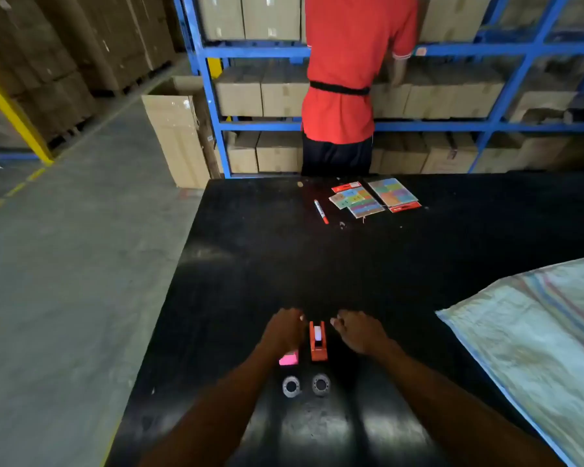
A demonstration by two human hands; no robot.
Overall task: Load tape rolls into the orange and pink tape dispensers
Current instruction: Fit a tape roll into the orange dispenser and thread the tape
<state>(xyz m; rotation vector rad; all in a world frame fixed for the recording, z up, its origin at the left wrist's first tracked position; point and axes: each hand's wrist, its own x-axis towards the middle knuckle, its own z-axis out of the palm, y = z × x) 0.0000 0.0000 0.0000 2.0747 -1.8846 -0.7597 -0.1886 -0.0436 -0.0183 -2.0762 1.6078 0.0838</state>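
An orange tape dispenser (pixel 318 342) stands on the black table (pixel 250 264) between my hands. Just left of it sits a pink tape dispenser (pixel 289 359), mostly hidden under my left hand (pixel 284 330), which lies over it with curled fingers; whether it grips the dispenser I cannot tell. My right hand (pixel 358 332) hovers just right of the orange dispenser, fingers loosely bent, holding nothing. Two small clear tape rolls lie flat nearer to me: a left roll (pixel 291 386) and a right roll (pixel 320 384).
A red marker (pixel 321 211) and colourful card packs (pixel 375 197) lie at the table's far side. A woven sack (pixel 536 338) covers the right edge. A person in a red shirt (pixel 351 79) stands at blue shelving (pixel 209 96) with cardboard boxes behind the table.
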